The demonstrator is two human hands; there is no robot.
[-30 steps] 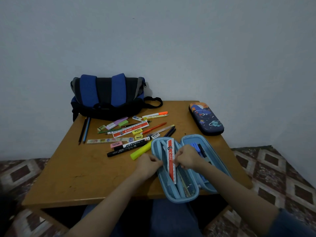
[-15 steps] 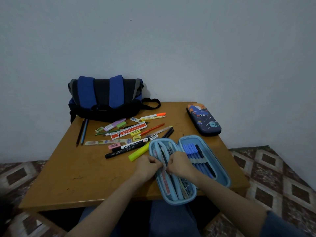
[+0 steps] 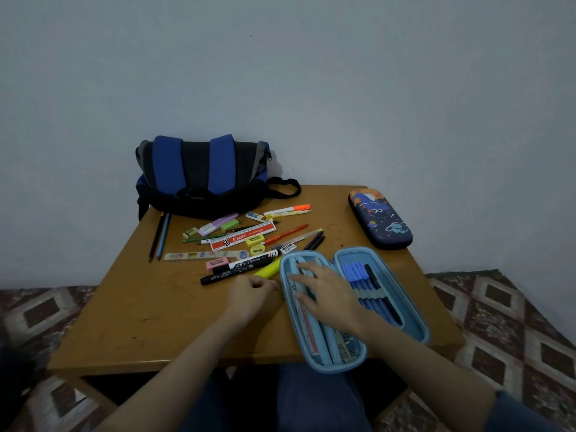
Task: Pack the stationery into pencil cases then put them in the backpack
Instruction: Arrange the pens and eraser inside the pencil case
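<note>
Head view: the right hand [image 3: 330,296] lies flat on the left half of the open light-blue pencil case [image 3: 418,318], fingers straight and spread over what is in it, gripping nothing. The left hand [image 3: 253,295] rests on the counter [image 3: 140,307] just left of the case; its fingers are loosely curled and we see nothing held in them.

Under and below the right hand we note a mesh pocket with a red-and-white ruler [image 3: 309,333] lying lengthwise in it. The right half of the case holds a row of blue pens [image 3: 354,273] and one black pen [image 3: 374,279], all under an elastic band. The near end of the case reaches the front edge of the counter.

Just beyond the left hand lies a yellow highlighter [image 3: 268,270], its end touching the case rim, with black markers [image 3: 234,273] and a pink eraser [image 3: 215,264] beside it. Further back lies loose stationery: a second red-and-white ruler [image 3: 243,236], small erasers, a sharpener, an orange-capped pen and a few other pens. Two pencils [image 3: 160,235] lie apart on the left.

At the back left stands the backpack [image 3: 199,173] — blue and black, against the wall. A closed dark pencil case with a space print [image 3: 381,220] sits at the back right, well apart from the open one. Patterned floor tiles [image 3: 514,322] show on either side.
</note>
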